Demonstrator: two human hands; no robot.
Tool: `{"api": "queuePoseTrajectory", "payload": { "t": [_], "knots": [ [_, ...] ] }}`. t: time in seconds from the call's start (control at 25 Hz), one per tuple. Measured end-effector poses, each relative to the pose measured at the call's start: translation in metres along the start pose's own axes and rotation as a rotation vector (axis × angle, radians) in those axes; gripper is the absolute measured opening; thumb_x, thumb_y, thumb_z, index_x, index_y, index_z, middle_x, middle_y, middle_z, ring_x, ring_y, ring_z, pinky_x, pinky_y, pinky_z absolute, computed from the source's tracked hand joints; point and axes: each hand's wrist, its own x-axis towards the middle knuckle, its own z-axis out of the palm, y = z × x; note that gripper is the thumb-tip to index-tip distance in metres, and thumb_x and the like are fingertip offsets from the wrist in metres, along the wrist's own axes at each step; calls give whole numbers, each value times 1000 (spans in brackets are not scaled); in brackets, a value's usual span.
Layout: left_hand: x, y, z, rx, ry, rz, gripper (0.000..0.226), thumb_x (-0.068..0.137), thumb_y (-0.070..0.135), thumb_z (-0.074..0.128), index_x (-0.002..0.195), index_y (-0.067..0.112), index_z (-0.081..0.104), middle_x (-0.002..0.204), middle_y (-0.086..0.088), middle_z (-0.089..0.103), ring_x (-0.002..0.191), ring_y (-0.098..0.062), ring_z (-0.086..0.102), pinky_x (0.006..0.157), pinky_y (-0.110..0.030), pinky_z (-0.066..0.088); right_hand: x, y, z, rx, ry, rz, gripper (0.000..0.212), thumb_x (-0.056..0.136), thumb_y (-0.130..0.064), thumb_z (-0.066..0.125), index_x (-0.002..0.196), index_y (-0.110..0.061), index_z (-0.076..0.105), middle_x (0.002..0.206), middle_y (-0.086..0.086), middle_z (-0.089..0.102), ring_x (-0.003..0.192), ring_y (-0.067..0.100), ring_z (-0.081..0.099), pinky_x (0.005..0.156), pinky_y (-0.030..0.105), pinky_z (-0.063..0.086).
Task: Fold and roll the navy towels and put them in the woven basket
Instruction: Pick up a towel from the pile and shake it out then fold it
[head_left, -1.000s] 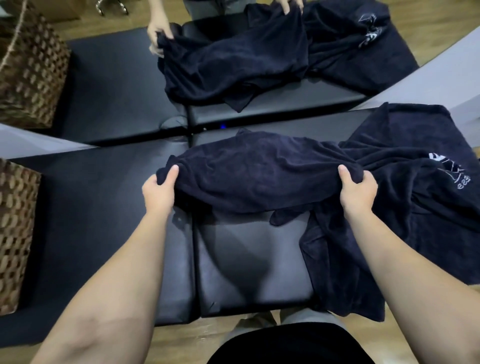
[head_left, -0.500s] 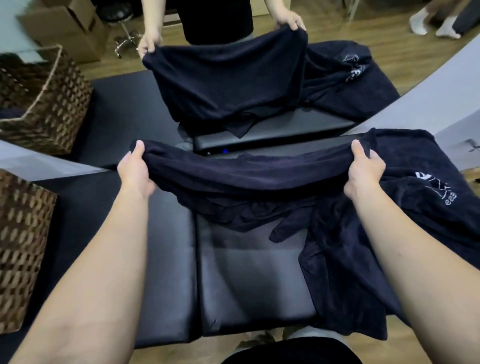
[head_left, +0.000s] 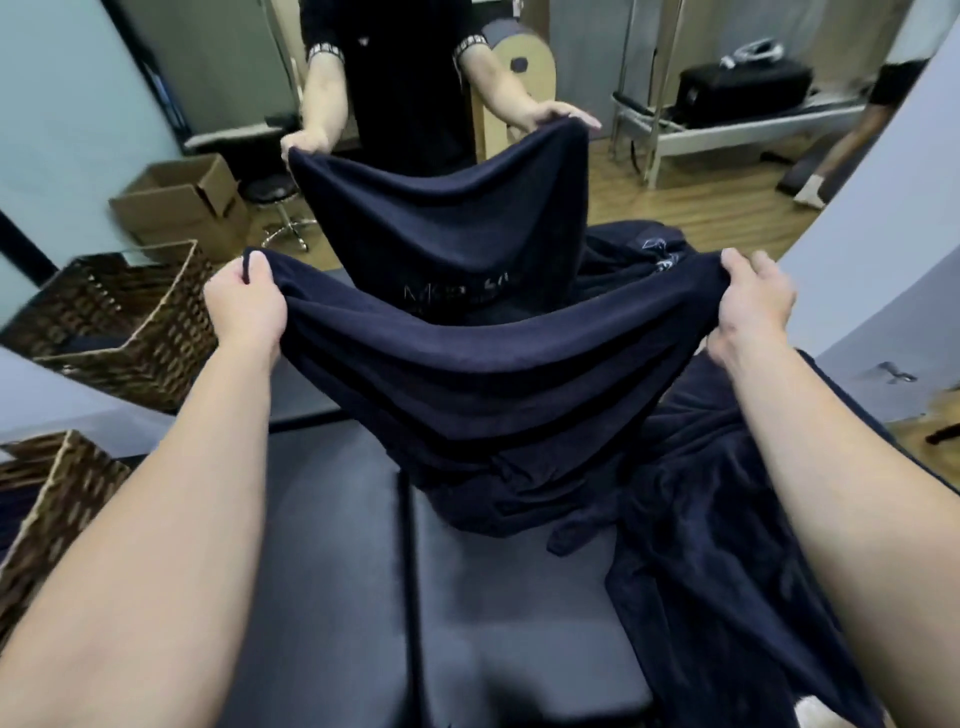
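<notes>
Early stage: left hand (head_left: 244, 306) and right hand (head_left: 753, 301), held well apart, each grip a top corner of the raised navy terry towel (head_left: 493, 374) above the black padded table (head_left: 332, 571), unfolded, unrolled, outside the brown woven basket (head_left: 57, 499).

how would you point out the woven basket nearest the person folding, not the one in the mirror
Start at the black padded table under the held navy towel. Follow its near left edge. The woven basket stands there, cut off by the frame, lower and closer than the similar basket farther back.
</notes>
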Motion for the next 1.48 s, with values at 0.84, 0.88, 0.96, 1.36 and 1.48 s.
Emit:
{"api": "queuePoseTrajectory", "payload": {
  "t": [0.84, 0.88, 0.96, 1.36, 1.48],
  "knots": [
    [-122, 14, -127, -327, -350, -359, 48, 93, 51, 63, 124, 14, 62, 124, -6, 70, 103, -24, 70, 91, -47, 57, -117, -25, -83, -224, -316, 217, 88, 80, -43, 83, 153, -22, 37, 147, 5, 54, 123, 22, 60, 101, 46, 52],
    [-128, 15, -135, -347, -287, -396, 48, 94, 48, 64, 125, 11, 60, 126, -7, 69, 104, -25, 69, 92, -47, 56, -126, -27, -83, -241, -277, 190, 71, 90, -31, 75, 151, -22, 39, 144, 6, 54, 119, 20, 61, 96, 42, 54],
    [-115, 33, -162, -479, -155, -458, 37, 96, 45, 63, 116, 14, 61, 120, -5, 71, 98, -24, 71, 83, -41, 58, -134, -55, -73, -59, -231, 82, 56, 96, -14, 65, 146, -22, 42, 128, 5, 59, 99, 14, 64, 81, 32, 55],
    [-129, 59, -184, -347, -319, -416, 15, 104, 26, 54, 111, 15, 62, 127, -13, 67, 100, -24, 66, 82, -34, 51, -193, -55, -45, -203, -351, 155, 70, 96, -8, 62, 156, -30, 33, 140, 9, 58, 89, 20, 67, 65, 34, 58],
    [-100, 99, -208, -611, -263, -326, 31, 97, 45, 63, 111, 18, 64, 110, -1, 75, 82, -13, 74, 69, -30, 60, -186, -117, -21, 81, -350, 47, 73, 89, -37, 74, 152, -28, 38, 127, 6, 66, 101, 22, 71, 78, 39, 61]
  ]
}}
